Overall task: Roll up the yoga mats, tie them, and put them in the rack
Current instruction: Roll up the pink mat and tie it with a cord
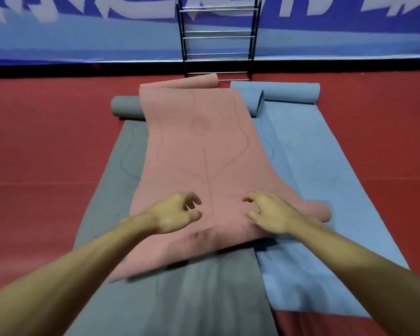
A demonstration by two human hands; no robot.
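Note:
A pink yoga mat (199,151) lies lengthwise over a grey mat (180,294) and a blue mat (308,170). Its near end is curled into a loose roll, its far end curls up too. My left hand (175,213) hovers over the near roll with fingers loosely curled, holding nothing. My right hand (269,212) rests on the roll, fingers bent and spread. The grey and blue mats each have a rolled far end. A black metal rack (218,37) with silver rungs stands against the wall beyond the mats.
The floor (41,151) is red matting on both sides of the mats. A blue banner wall (83,37) with white lettering runs along the back, with a black strip at its foot.

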